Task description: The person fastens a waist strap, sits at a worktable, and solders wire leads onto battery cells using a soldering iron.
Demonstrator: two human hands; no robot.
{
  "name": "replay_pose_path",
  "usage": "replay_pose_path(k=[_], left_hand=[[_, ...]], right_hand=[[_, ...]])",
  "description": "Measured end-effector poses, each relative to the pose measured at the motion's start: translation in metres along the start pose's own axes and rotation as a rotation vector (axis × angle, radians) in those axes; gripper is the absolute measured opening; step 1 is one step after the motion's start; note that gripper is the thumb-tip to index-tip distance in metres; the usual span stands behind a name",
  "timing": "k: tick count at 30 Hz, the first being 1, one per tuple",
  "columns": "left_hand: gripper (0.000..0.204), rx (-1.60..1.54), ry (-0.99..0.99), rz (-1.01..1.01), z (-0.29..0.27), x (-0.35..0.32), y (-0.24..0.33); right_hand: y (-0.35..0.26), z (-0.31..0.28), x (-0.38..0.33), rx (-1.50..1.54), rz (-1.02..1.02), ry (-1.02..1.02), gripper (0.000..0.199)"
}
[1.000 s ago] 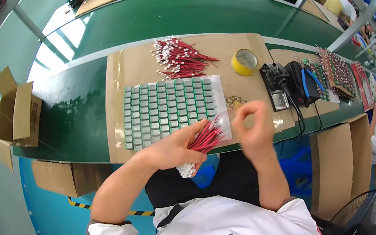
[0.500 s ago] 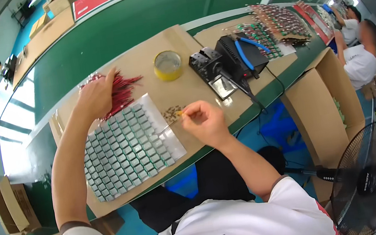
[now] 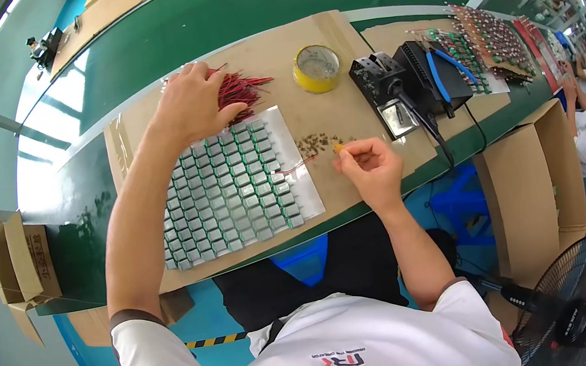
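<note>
My left hand (image 3: 192, 105) rests over the left part of a bundle of thin red wires (image 3: 247, 90). Its thumb points right, apart from the bent fingers, whose tips are partly hidden. Just nearer lies a tight grid of small grey blocks with green edges (image 3: 226, 193) on a white sheet (image 3: 308, 194). To the right of the grid, my right hand (image 3: 376, 170) is closed in a pinch on a thin item with a yellow-orange end (image 3: 338, 148). A thin reddish strand (image 3: 296, 165) reaches toward the grid's edge. Small dark pieces (image 3: 316, 142) are scattered beside the pinching fingers.
Behind the small pieces stands a yellow tape roll (image 3: 317, 69). Right of it are a soldering iron in its stand (image 3: 394, 88), a black station (image 3: 429, 72) and blue-handled pliers (image 3: 438, 76). Wired assemblies (image 3: 491, 40) lie farther right. A cardboard box (image 3: 525, 186) and fan (image 3: 577, 307) stand lower right.
The view has shifted, so the bench sits farther right and higher. My left hand has turned over the red wires, its thumb now apart. My right hand keeps its pinch near the small pieces.
</note>
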State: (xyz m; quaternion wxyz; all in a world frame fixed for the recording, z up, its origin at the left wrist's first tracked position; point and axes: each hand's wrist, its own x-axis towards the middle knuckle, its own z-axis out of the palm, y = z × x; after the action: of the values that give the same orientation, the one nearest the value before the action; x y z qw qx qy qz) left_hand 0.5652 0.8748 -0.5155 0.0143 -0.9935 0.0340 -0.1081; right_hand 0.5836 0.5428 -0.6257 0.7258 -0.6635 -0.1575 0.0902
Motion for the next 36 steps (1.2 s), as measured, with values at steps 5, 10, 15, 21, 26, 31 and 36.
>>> replay_pose_path(k=[5, 10, 15, 21, 26, 31, 36], left_hand=[[0.033, -0.273, -0.033, 0.210, -0.006, -0.021, 0.090], [0.015, -0.110, -0.143, 0.235, 0.023, -0.042, 0.125], [0.012, -0.052, -0.197, 0.129, 0.028, -0.039, 0.124], [0.010, 0.010, -0.104, 0.051, 0.000, -0.010, 0.109], [0.014, 0.042, 0.055, -0.164, 0.007, 0.005, 0.025], [0.015, -0.081, -0.049, -0.279, 0.028, -0.011, -0.022], [0.022, -0.098, 0.342, -0.243, -0.004, -0.060, -0.017]], right_hand=[[-0.004, -0.002, -0.001, 0.120, -0.050, 0.097, 0.010], [0.012, 0.002, 0.002, -0.001, 0.034, 0.034, 0.010], [0.011, 0.007, 0.000, -0.021, -0.039, 0.041, 0.009], [0.002, -0.002, 0.000, 0.055, 0.015, 0.104, 0.008], [-0.010, 0.000, -0.002, 0.079, -0.033, 0.054, 0.015], [-0.015, 0.000, 0.001, -0.335, -0.295, -0.103, 0.019], [-0.034, 0.003, -0.008, -0.466, -0.114, -0.129, 0.017]])
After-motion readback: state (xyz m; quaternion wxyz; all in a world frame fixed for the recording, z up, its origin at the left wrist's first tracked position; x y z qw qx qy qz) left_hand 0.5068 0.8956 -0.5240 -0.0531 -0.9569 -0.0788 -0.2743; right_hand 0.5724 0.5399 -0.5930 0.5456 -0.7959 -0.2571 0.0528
